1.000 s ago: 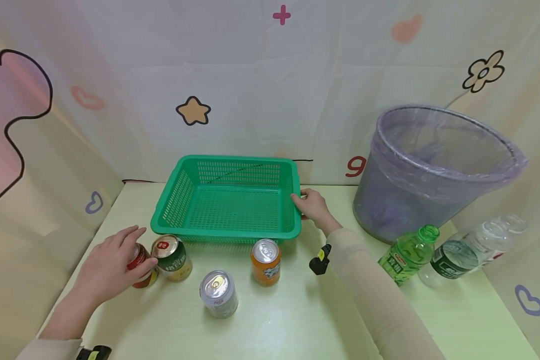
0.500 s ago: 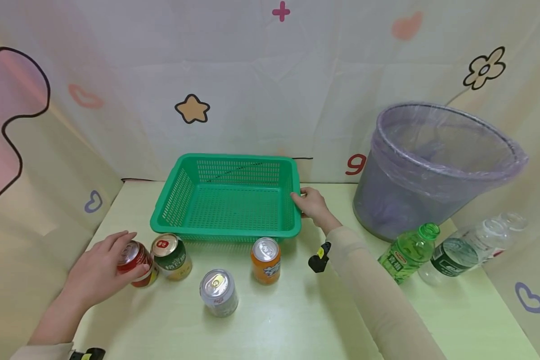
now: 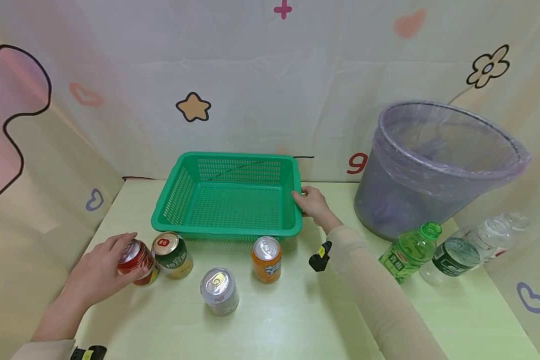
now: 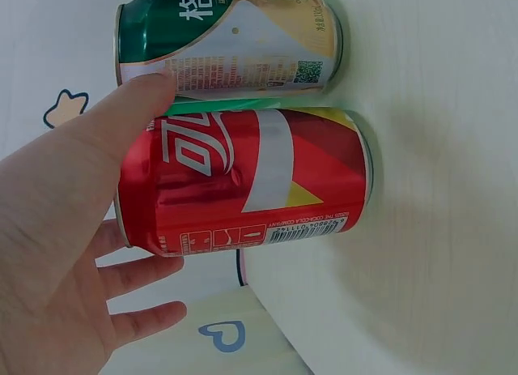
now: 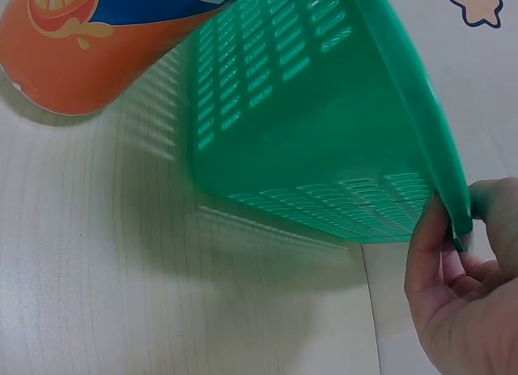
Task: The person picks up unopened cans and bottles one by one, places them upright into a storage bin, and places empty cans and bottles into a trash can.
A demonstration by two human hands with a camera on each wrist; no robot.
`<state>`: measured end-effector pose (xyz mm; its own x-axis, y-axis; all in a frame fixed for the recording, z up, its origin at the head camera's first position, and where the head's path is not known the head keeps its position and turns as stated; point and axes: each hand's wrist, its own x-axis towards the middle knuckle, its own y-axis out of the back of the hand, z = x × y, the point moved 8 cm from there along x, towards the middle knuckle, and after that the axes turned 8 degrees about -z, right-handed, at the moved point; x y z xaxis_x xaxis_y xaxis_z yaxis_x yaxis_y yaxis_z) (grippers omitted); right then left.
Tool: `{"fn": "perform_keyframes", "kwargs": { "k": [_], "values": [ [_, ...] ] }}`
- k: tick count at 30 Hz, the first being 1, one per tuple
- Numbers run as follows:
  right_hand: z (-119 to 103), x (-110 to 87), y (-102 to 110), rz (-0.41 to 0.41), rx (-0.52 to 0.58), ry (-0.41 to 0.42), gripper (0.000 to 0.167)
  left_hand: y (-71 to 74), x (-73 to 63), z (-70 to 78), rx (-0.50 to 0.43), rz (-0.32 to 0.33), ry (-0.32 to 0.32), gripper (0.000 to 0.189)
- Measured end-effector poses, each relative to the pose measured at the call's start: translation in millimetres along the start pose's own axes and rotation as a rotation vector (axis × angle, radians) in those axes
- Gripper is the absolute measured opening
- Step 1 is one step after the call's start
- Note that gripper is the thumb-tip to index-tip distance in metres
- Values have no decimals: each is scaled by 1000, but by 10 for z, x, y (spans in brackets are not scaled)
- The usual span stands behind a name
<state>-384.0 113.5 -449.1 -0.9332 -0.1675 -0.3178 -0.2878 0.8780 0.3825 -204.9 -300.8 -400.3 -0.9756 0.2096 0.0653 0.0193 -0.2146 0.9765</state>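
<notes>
In the head view my left hand [image 3: 98, 272] is at a red cola can [image 3: 137, 261], its thumb in front and its fingers on the far side. The left wrist view shows the dented red can [image 4: 251, 181] upright on the table, with the thumb near its top edge and the visible fingers straight and spread beyond it. Close beside it stands a green-and-cream can [image 3: 173, 256]. My right hand [image 3: 314, 206] grips the right rim of a green plastic basket [image 3: 227, 232], thumb over the rim and fingers curled underneath, as the right wrist view shows.
An orange soda can [image 3: 267, 262] and a silver-white can [image 3: 219, 292] stand in front of the basket. To the right is a bin [image 3: 387, 200] lined with a purple bag. A green bottle [image 3: 409, 254] and clear bottles [image 3: 459, 255] stand before it. A printed curtain [image 3: 252, 75] closes the back.
My left hand has shifted left and slightly towards me, baring more of the red can, then stayed nearly still. The right hand keeps its grip on the basket rim.
</notes>
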Motion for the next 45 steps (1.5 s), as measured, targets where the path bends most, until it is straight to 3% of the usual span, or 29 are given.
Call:
{"fn": "perform_keyframes", "kwargs": {
  "k": [24, 45],
  "values": [
    [8, 3, -7, -9, 19, -11, 44, -168, 189, -34, -85, -114, 53, 70],
    [18, 15, -15, -23, 29, -19, 43, -137, 268, -20, -37, -171, 83, 56]
  ]
}}
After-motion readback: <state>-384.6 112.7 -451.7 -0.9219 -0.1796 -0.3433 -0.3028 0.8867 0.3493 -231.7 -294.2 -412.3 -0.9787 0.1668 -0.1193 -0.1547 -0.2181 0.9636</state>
